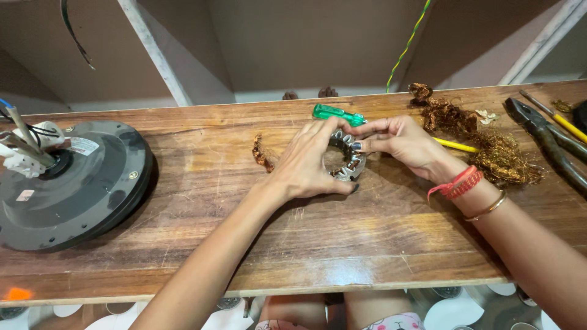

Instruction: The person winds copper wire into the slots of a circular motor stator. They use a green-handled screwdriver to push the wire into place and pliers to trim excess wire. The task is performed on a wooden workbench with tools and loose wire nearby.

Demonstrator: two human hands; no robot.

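A round metal stator ring with slotted teeth rests on the wooden bench, held between both hands. My left hand wraps its near and left side, thumb under the rim. From the right, my right hand pinches the ring's top edge with its fingertips. A red thread band and a thin bangle circle my right wrist. Just behind the hands lies a green-handled screwdriver.
A dark round fan motor housing with a white wire block lies at the left. Tangled copper wire is heaped at the right, next to black pliers and a yellow-handled tool. A small copper scrap sits left of my hands.
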